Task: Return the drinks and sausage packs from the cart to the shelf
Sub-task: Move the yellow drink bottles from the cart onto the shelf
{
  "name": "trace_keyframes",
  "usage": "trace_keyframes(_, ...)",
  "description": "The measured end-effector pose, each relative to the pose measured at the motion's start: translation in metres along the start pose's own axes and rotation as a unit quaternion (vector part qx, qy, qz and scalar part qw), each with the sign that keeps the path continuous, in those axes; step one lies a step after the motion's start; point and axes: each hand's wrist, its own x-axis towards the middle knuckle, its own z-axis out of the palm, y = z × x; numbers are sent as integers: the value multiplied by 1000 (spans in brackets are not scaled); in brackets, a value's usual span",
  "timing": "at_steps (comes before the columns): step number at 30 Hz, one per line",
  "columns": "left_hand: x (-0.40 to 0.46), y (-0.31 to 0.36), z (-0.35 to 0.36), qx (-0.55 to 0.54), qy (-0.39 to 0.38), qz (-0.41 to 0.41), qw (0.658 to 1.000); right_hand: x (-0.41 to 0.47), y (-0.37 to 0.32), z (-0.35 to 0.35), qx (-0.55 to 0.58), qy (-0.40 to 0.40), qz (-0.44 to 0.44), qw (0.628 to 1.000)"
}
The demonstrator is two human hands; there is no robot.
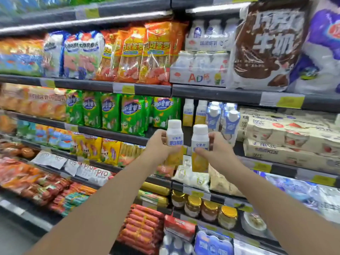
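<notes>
Both arms reach out toward the shelf. My left hand (159, 144) grips a white-and-yellow drink bottle (174, 137) with a white cap, held upright. My right hand (215, 148) grips a second matching bottle (200, 144), also upright, just right of the first. Both bottles hover in front of the shelf level (128, 136) where two more of the same bottles (195, 112) stand at the back. Green sausage packs (132, 115) stand to the left on that level. The cart is out of view.
Blue-and-white drink cartons (230, 122) stand right of the matching bottles, with cream yogurt multipacks (287, 138) further right. Orange sausage packs (145, 52) and a brown milk bag (270, 45) fill the level above. Jars (209, 208) and red sausages (143, 227) lie below.
</notes>
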Motion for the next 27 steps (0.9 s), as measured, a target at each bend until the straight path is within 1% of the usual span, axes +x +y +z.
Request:
trace_keyframes(4, 35, -5, 0, 0, 19, 19, 1000, 33, -1, 20, -18, 6, -27, 999)
trace_keyframes(7, 55, -2, -2, 13, 41, 17, 999, 61, -8, 31, -15, 17, -56, 998)
trace_keyframes(10, 76, -1, -4, 26, 64, 13, 998, 88, -11, 39, -20, 28, -63, 997)
trace_keyframes(14, 102, -6, -4, 36, 81, -4, 996, 118, -5, 50, -42, 38, -44, 997)
trace_keyframes(18, 126, -13, -3, 42, 70, -7, 997, 139, 2, 59, -49, 44, -19, 998)
trace_keyframes(22, 153, -21, 1, 85, 59, 18, 994, 158, 5, 67, -51, 71, 19, 996)
trace_keyframes(27, 180, -33, 7, 104, 46, 63, 991, 175, 8, 75, -63, 107, 16, 992)
